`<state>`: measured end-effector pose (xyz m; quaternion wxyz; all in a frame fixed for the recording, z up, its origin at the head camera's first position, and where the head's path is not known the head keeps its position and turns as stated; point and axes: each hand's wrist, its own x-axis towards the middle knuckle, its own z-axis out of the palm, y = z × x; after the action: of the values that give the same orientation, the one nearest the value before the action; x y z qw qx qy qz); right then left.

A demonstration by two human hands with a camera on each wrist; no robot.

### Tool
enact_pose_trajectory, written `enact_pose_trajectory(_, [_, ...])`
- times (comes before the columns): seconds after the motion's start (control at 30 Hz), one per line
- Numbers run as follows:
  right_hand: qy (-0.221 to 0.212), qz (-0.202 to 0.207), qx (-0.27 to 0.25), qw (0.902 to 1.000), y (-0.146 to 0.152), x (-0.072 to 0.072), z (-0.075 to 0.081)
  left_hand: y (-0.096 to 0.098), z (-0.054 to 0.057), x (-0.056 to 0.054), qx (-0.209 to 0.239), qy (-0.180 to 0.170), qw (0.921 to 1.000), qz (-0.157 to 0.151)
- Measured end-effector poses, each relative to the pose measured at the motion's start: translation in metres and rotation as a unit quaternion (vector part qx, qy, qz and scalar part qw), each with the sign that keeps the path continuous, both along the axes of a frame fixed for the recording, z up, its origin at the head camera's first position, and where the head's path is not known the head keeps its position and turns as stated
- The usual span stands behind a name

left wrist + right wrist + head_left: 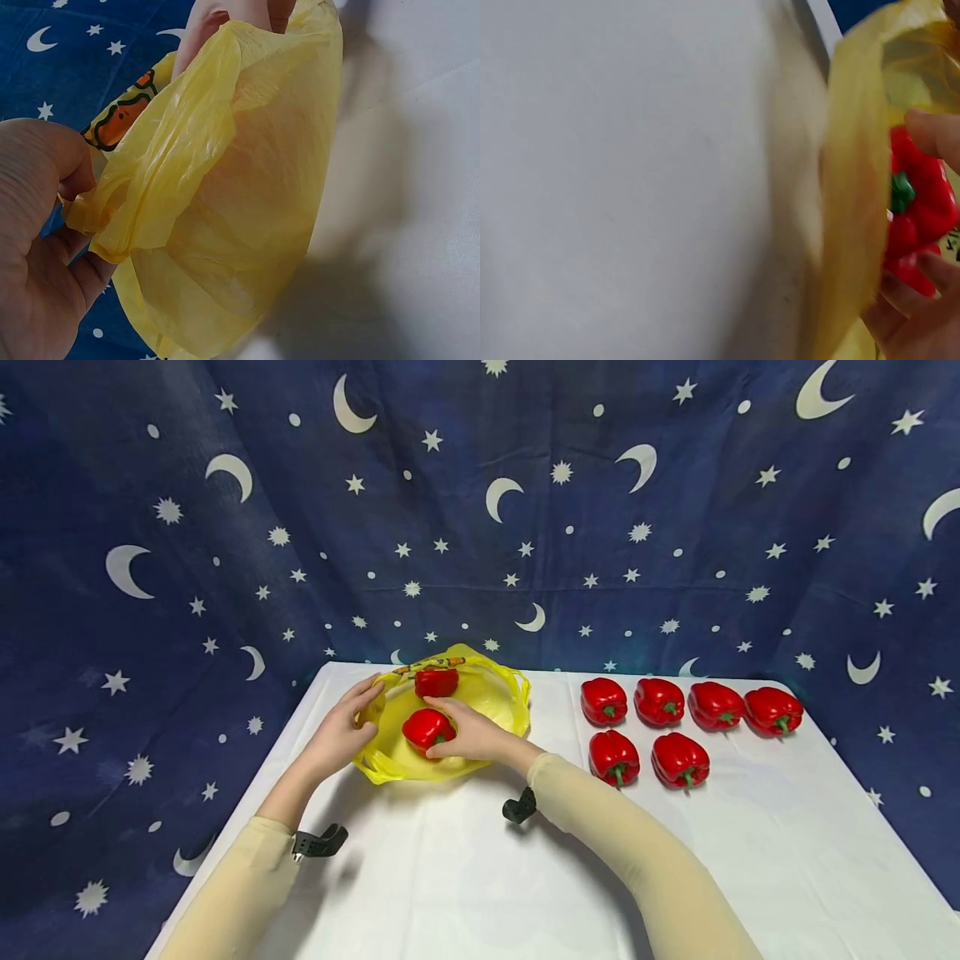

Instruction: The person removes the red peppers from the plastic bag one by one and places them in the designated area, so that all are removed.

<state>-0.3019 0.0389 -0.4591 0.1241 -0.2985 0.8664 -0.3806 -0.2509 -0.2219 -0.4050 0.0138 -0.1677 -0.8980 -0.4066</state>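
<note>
A yellow plastic bag (pixel 491 693) lies with its mouth open on the left part of the table. My left hand (pixel 343 727) pinches the bag's left edge between thumb and fingers, clearly seen in the left wrist view, where the hand (pixel 45 232) is at the left. Inside the bag mouth my right hand (pixel 472 731) holds a red bell pepper (pixel 426 729), its thumb and fingers around the sides. The right wrist view shows this pepper (pixel 922 202) with its green stem. Another red bell pepper (pixel 437 682) rests deeper in the bag, partly covered by the rim.
Several more red bell peppers stand on the right of the white table (pixel 465 877): a back row including one pepper (pixel 660 702), and two in front, one pepper (pixel 614 758) beside another pepper (pixel 680 760). A dark blue curtain (pixel 450 527) with moons and stars hangs behind.
</note>
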Motion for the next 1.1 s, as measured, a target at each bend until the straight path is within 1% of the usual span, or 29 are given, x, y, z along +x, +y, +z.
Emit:
enact_pose_trajectory(0.07, [0.011, -0.026, -0.002, 0.9996, -0.001, 0.003, -0.004, 0.002, -0.001, 0.0, 0.0, -0.003, 1.0, -0.001])
enact_pose_trajectory(0.17, [0.016, -0.059, -0.013, 0.9981, -0.005, 0.007, -0.01, 0.003, -0.002, 0.0, 0.002, -0.006, 1.0, 0.002])
enact_pose_trajectory(0.27, [0.018, -0.073, -0.03, 0.9967, -0.009, 0.008, -0.015, 0.003, -0.002, 0.0, 0.004, -0.009, 0.9999, 0.004])
enact_pose_trajectory(0.33, [0.015, -0.072, -0.044, 0.9963, -0.01, 0.009, -0.018, 0.003, -0.002, 0.001, 0.004, -0.01, 0.9999, 0.004])
enact_pose_trajectory(0.43, [0.002, -0.057, -0.058, 0.9967, -0.009, 0.009, -0.022, 0.003, -0.002, 0.002, 0.004, -0.013, 0.9999, 0.002])
enact_pose_trajectory(0.53, [-0.006, -0.038, -0.062, 0.9973, -0.007, 0.009, -0.024, 0.002, -0.001, 0.001, 0.004, -0.014, 0.9999, 0.001])
enact_pose_trajectory(0.6, [-0.006, -0.033, -0.064, 0.9974, -0.006, 0.009, -0.025, 0.002, -0.001, 0.0, 0.003, -0.013, 0.9999, 0.001])
enact_pose_trajectory(0.9, [-0.005, -0.03, -0.074, 0.9968, -0.004, 0.006, -0.03, 0.003, 0.0, -0.003, -0.004, -0.005, 1.0, -0.004])
enact_pose_trajectory(1.1, [-0.003, -0.035, -0.075, 0.9966, -0.003, 0.006, -0.034, 0.004, -0.003, -0.003, -0.006, -0.003, 1.0, -0.004])
